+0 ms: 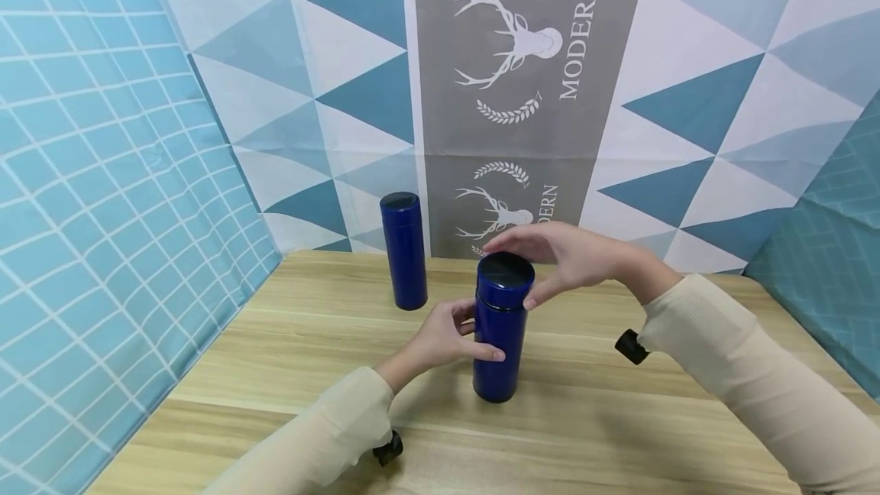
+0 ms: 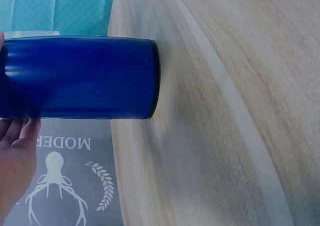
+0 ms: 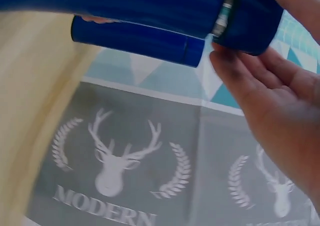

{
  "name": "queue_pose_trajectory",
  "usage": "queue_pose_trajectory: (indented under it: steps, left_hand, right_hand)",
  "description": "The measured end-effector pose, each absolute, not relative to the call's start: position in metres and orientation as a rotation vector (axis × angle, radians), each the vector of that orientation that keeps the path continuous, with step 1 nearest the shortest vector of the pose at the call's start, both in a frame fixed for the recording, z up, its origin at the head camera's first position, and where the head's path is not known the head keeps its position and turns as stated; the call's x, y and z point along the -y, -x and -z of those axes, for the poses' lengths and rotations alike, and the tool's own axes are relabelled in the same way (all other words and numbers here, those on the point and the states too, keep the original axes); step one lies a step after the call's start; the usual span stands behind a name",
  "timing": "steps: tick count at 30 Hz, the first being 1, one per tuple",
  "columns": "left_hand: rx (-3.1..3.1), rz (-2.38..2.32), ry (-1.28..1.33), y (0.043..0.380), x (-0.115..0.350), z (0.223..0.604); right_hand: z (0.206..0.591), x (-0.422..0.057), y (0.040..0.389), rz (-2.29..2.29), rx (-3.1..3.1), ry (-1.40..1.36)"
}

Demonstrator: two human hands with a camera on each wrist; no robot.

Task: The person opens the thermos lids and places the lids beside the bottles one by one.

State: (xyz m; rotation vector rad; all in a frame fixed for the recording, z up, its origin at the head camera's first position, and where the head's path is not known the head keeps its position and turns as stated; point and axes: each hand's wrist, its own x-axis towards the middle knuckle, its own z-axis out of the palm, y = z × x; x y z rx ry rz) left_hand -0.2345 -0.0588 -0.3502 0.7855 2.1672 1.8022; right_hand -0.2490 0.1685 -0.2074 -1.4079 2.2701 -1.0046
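A dark blue thermos flask [image 1: 499,342] stands nearly upright in front of me; whether its base touches the table is hard to tell. My left hand [image 1: 445,336] grips its body from the left, the thumb across the near side. At the top, my right hand [image 1: 574,257] holds the flask's lid [image 1: 505,295] between thumb and fingers. A silvery band [image 3: 226,11] shows between lid and body in the right wrist view. The left wrist view shows the flask's lower body [image 2: 95,78] with fingertips at its edge. Behind to the left stands a second blue flask [image 1: 406,258], untouched.
Both flasks are at a light wood-grain table [image 1: 289,373]. A patterned cloth [image 1: 357,98] with triangles and deer heads hangs behind it. Blue tiled cloth [image 1: 89,174] borders the left side, and teal cloth [image 1: 825,228] the right.
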Motion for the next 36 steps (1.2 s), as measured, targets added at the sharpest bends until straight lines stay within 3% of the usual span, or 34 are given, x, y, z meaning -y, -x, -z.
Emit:
queue_pose_trajectory:
  steps: [17,36]
  left_hand:
    - [-2.154,-1.817,-0.793,0.235,0.059,0.351]
    - [-2.154,-1.830,-0.747,0.232,0.060,0.349]
  right_hand:
    - [0.250,-0.174,0.263,1.373,-1.957,1.347]
    - [0.273,-0.176,0.262,1.567,-1.858,1.272]
